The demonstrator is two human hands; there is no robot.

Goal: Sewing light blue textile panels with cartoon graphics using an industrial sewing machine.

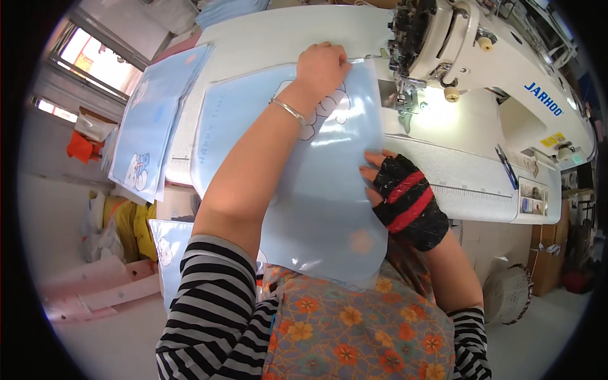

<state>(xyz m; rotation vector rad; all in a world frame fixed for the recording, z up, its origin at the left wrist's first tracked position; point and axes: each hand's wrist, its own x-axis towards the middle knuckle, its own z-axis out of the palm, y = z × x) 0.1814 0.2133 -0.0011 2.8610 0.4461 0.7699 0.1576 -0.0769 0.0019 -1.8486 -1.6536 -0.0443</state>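
Observation:
A glossy light blue sheet with a printed cartoon outline lies across the sewing table, its near end hanging over the front edge onto my apron. At the sheet's far edge, my left hand has its fingers curled down and closed on the material; a silver bangle circles that wrist. My right hand, in a black and red fingerless glove, rests along the right edge of the sheet with its bare fingertips apart and touching it. Just right of the sheet's far corner is the sewing machine's needle and presser foot area, lit by a lamp.
The white machine head stands at the far right. More printed blue sheets overhang the table's left side. Tweezers and a small parts tray lie at the right end, near a ruler strip. A round basket is on the floor.

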